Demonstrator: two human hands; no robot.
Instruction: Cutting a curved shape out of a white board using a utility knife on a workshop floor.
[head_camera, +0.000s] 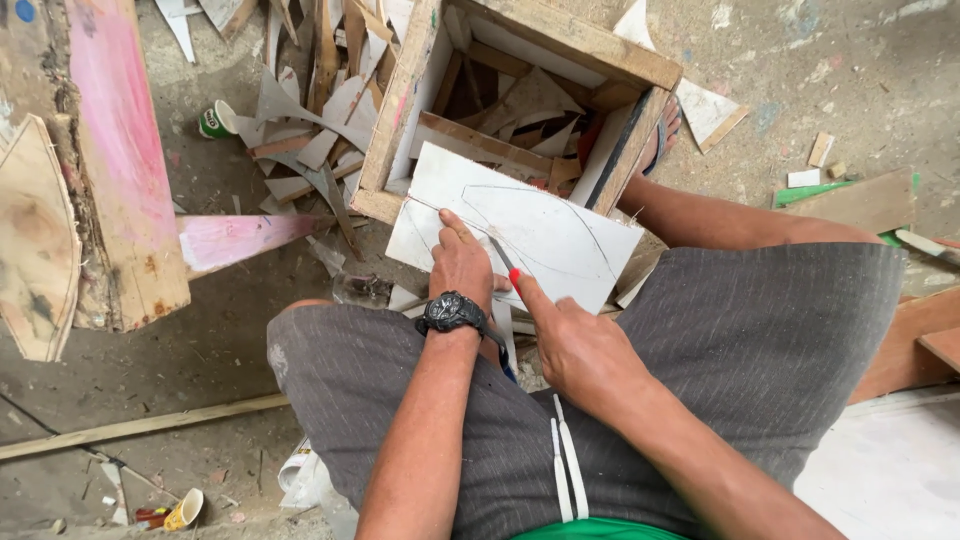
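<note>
**Here: a white board cut over a scrap-filled crate**

Around the seated person, the concrete floor (830, 60) is littered with offcuts. A wooden crate (400, 110) stands just ahead of the knees, holding white and wooden scraps; more scraps (300, 130) are heaped to its left, with a green-and-white cup (215, 120) beside them. A pink-painted plank (120, 150) runs down the left side, and a second pink piece (240, 238) points toward the crate. A yellow cup (185, 508) lies near the lower left. A foot in a sandal (665, 130) shows behind the crate's right corner.

The white board (560, 235) rests tilted on the crate's near rim and the lap, nothing covering its far part. It is a flat, roughly rectangular sheet with curved, leaf-shaped pencil lines drawn across it.

The left hand (462, 265), wearing a black watch (452, 313), presses flat on the board's near edge, fingers spread. The right hand (580, 345) is closed around a thin blade (500, 252) with a red handle end, its tip on the board.
</note>
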